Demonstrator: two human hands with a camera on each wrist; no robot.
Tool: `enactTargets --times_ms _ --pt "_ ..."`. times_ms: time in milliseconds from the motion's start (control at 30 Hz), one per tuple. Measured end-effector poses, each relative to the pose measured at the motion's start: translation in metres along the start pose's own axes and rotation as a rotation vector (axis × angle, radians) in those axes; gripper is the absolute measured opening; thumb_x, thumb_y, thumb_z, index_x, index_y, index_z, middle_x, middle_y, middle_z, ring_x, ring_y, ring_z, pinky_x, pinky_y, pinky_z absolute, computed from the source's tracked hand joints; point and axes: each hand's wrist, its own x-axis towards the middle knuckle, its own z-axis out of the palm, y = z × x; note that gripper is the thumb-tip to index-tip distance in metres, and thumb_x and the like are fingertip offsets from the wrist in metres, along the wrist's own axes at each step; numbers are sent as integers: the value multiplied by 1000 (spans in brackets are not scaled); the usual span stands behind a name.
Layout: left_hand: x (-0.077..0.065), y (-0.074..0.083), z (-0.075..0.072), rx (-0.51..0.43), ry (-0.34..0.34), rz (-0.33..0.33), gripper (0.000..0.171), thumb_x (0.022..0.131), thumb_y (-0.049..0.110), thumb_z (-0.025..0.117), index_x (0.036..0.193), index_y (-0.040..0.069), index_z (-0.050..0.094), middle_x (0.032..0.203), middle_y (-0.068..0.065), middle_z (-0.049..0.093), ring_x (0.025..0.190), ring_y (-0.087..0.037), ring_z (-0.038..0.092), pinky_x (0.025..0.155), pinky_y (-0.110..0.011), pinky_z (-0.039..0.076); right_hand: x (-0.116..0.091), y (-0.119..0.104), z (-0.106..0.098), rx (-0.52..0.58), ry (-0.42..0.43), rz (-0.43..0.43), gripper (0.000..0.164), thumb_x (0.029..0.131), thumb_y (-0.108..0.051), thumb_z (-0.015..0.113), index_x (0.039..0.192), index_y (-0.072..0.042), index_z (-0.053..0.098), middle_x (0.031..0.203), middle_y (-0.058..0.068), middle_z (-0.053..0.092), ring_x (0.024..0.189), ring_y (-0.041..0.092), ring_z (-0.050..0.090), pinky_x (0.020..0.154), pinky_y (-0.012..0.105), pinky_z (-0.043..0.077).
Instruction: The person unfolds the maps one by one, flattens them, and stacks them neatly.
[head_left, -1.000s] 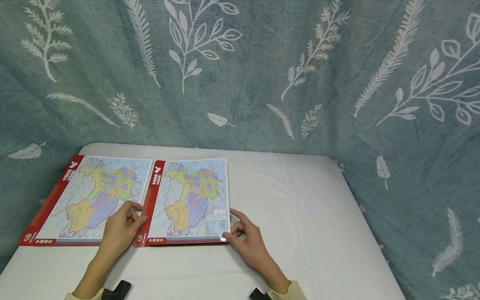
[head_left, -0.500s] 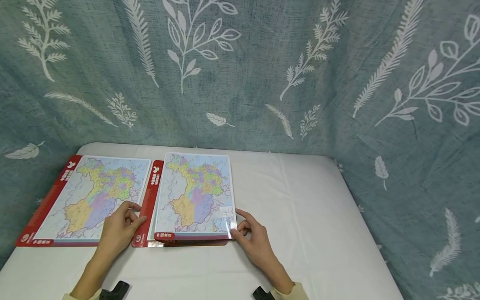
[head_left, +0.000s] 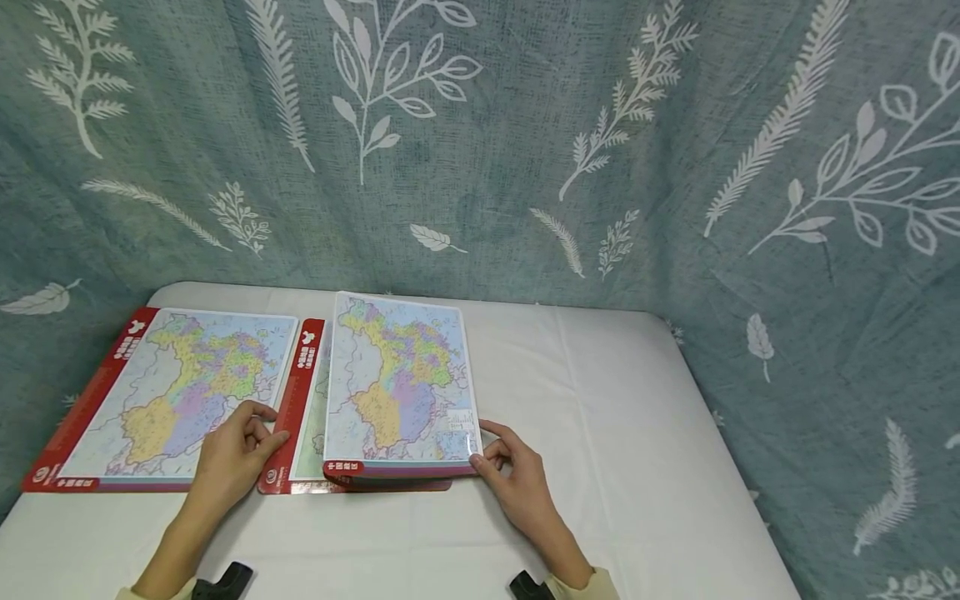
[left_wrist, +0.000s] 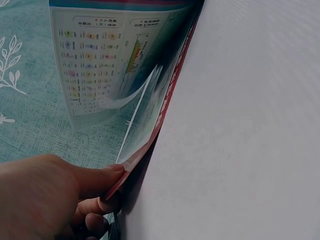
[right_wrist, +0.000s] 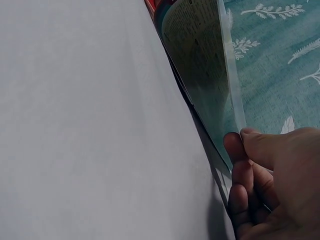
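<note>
On the right, a laminated map [head_left: 294,400] with a red strip down its left side lies on the white table. My left hand [head_left: 238,450] pinches this strip near its lower corner; in the left wrist view the thumb presses on the red edge [left_wrist: 131,159]. Above it, a map sheet [head_left: 405,375] is raised and offset to the right, showing a greenish printed face beneath. My right hand [head_left: 517,475] pinches the raised sheet's right edge near the bottom corner. In the left wrist view the sheet's printed underside [left_wrist: 92,60] shows. A translucent sheet edge [right_wrist: 235,95] runs into the right fingertips.
A second laminated map [head_left: 202,358] with a red left strip lies flat at the left, partly behind my left hand. White cloth covers the table [head_left: 600,433]. A green leaf-patterned curtain [head_left: 480,167] hangs behind and at the right.
My right hand has drawn the upper map sheet up and to the right, off the lower map, uncovering part of the face below. The left hand keeps its pinch on the red strip.
</note>
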Motion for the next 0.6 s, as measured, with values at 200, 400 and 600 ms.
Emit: enactTargets --times_ms 200,400,600 --pt "0 1 1 4 -4 -3 33 89 9 84 112 2 62 65 2 57 54 -3 40 52 -27 32 -1 1 -5 -5 20 59 47 96 -17 79 140 -16 63 78 -11 69 71 7 59 71 23 50" --pt "-1 1 1 7 -13 -12 33 90 10 83 113 2 61 65 2 58 54 -4 41 52 -27 32 -2 4 -12 -42 57 73 45 96 -14 79 138 -14 64 78 -12 67 70 7 57 70 22 49" --pt "-1 0 1 17 -14 -16 34 90 11 83 114 2 61 65 2 57 54 -4 40 53 -27 32 -5 10 -21 -79 92 66 43 95 -13 79 136 -13 65 78 -11 66 71 7 57 70 23 49"
